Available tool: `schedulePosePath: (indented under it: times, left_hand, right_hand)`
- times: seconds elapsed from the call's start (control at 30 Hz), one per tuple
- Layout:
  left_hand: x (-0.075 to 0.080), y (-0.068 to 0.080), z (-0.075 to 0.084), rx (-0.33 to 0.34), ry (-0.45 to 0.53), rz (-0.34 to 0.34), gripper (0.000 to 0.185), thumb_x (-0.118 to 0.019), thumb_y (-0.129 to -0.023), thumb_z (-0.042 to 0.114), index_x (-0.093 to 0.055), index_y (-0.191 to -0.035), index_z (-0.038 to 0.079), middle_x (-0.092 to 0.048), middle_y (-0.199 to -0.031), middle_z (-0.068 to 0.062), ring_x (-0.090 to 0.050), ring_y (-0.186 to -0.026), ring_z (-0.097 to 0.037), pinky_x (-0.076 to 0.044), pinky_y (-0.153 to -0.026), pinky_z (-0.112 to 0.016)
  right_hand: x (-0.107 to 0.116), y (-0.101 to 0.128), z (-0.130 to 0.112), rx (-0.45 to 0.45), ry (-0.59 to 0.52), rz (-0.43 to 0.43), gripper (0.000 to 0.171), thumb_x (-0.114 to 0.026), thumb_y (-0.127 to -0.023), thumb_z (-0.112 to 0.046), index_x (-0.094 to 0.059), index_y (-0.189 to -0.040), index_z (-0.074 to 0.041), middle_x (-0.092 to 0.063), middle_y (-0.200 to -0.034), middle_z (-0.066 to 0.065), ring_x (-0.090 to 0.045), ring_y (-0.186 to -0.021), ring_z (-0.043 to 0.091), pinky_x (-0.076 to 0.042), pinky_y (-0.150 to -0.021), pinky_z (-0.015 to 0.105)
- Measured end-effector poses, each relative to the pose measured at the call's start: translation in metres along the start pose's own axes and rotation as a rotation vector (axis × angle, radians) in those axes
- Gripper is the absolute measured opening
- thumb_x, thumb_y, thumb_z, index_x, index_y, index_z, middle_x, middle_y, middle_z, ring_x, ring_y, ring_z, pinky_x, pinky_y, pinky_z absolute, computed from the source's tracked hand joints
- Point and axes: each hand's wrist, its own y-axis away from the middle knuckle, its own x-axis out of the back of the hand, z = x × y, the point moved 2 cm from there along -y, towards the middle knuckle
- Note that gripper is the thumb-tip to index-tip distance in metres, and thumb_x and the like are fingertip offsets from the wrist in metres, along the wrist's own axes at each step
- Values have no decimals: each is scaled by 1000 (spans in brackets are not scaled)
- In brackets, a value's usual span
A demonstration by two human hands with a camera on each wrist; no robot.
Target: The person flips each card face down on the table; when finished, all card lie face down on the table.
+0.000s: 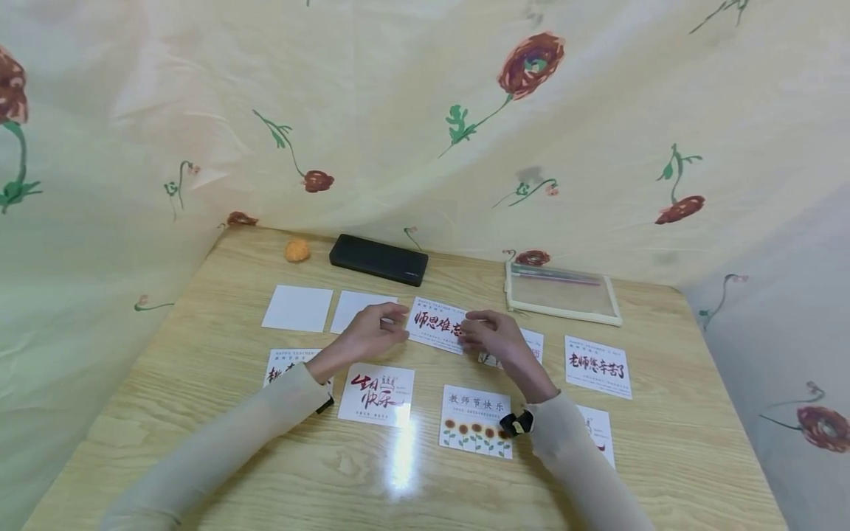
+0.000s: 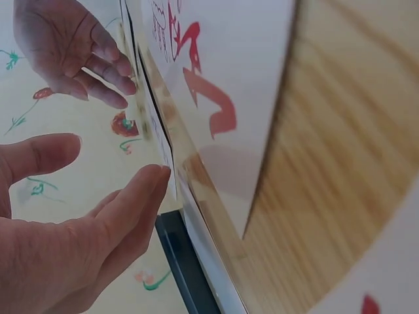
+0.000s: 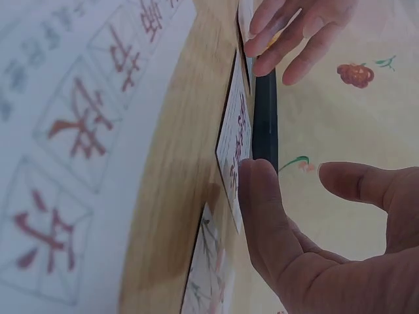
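1. Both hands are working on one card in the back row of a wooden table, the one with the big red brush lettering. It's sitting between a blank white card on its left and a partly covered card on its right.
2. The left hand is touching the card's left edge with nearly straight fingers. The thumb is hanging apart, so it's not pinching anything.
3. The right hand is doing the same on the right edge: forefinger pressing against the card edge, thumb sticking out free. Relaxed and mostly open, holding nothing.
4. In the right wrist view the card is looking tipped up a bit off the wood, squeezed between the two fingertips.
5. What I'd be worrying about: it's only being held by edge pressure, so if either finger slides, it's probably flopping flat or skidding into the neighbours and messing up the rows.
6. Pushing too hard from both sides could also be bowing or creasing it.
7. The sleeves are hovering right over the front row, like the sunflower card, so a careless wrist could be dragging those out of line too.
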Motion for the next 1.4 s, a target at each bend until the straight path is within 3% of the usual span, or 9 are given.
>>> schedulePosePath:
  times: [0.4, 0.63, 1.07, 1.4]
  left_hand:
    - [-6, -2, 3, -52, -39, 19, 54, -65, -100, 18, -52, -151, 4, -59, -146, -18, -59, -134, -34, -50, -114, -48]
    - [-8, -3, 1, -40, -45, 16, 55, -66, -101, 17, -51, -152, 3, -59, -146, -19, -59, -135, -35, -50, -114, -48]
    - [-10, -1, 3, 3, -9, -12, 56, -64, -103, 21, -49, -154, 7, -55, -151, -19, -56, -139, -40, -51, -113, -51]
    - [-11, -1, 4, 10, 4, 12, 56, -66, -102, 21, -51, -153, 6, -58, -148, -19, -58, -137, -39, -55, -107, -48]
  right_hand:
    - [6, 10, 9, -21, -37, 25, 50, -61, -106, -20, -50, -148, 5, -65, -133, 28, -75, -107, 23, -62, -94, 31]
    - [6, 13, 12, -22, -58, 49, 47, -60, -106, -17, -51, -147, 5, -66, -132, 27, -76, -104, 20, -63, -92, 29]
    - [3, 19, 15, -11, -87, 68, 47, -59, -107, -16, -51, -147, 6, -63, -136, 27, -74, -115, 26, -59, -100, 31]
    - [-2, 21, 16, 3, -120, 103, 44, -60, -105, -12, -53, -144, 8, -67, -133, 29, -76, -105, 20, -61, -94, 27]
